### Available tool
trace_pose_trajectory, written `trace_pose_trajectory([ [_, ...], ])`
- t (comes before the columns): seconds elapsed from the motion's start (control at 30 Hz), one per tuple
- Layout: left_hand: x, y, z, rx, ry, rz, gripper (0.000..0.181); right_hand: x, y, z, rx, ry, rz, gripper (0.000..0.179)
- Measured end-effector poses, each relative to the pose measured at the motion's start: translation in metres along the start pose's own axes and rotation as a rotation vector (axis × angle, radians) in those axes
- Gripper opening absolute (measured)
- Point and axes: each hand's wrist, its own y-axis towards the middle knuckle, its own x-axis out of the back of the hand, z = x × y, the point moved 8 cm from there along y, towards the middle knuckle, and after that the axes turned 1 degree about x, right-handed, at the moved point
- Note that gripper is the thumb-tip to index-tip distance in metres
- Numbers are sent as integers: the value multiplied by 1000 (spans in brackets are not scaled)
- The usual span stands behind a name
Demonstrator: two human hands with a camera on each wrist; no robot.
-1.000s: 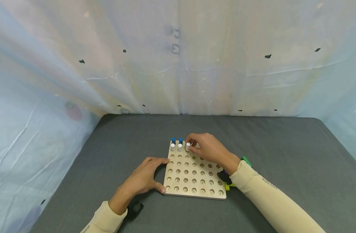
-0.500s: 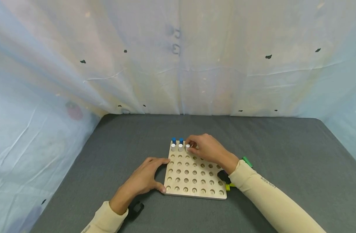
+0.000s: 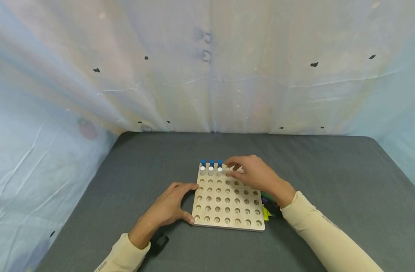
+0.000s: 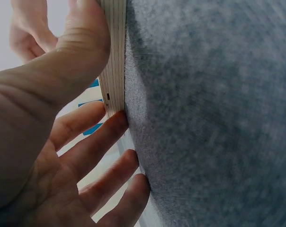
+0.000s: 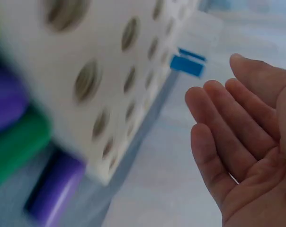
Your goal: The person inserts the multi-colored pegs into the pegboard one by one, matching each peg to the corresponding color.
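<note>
A wooden pegboard with rows of round holes lies on the grey surface. Three blue pegs stand along its back row at the left, with three white pegs just in front of them. My left hand rests at the board's left side, thumb near the front corner and fingertips against the layered wooden edge. Over the board's back part, just right of the pegs, hovers my right hand. Its fingers are parted and hold nothing; the right wrist view shows a bare palm.
Beside the board's right edge lie loose pieces, partly hidden by the right arm: yellow, green and purple. A pale printed sheet hangs behind the grey table.
My right hand has let go of the third white peg, which stays upright in the board, and has moved right. The third blue peg now shows. My left hand stays put.
</note>
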Motion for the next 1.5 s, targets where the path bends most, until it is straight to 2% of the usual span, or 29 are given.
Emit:
trace_pose_trajectory([
  [0.37,0,-2,1,10,-1,-5,99,47,-93,-52,-224,-28,-121,29],
  [0.57,0,-1,1,18,-3,1,99,51,-122,-83,-360,-46,-138,32],
  [0.7,0,0,1,23,-1,5,99,46,-126,-99,-407,-50,-115,34],
  [0.87,0,-1,1,17,3,4,99,36,-124,-111,-418,-36,-69,34],
  [1.17,2,-3,2,18,-6,-5,100,25,-121,-120,-411,-44,-25,29],
  [1.5,1,-3,0,-4,-13,12,98,25,-121,-122,-430,-69,-8,31],
])
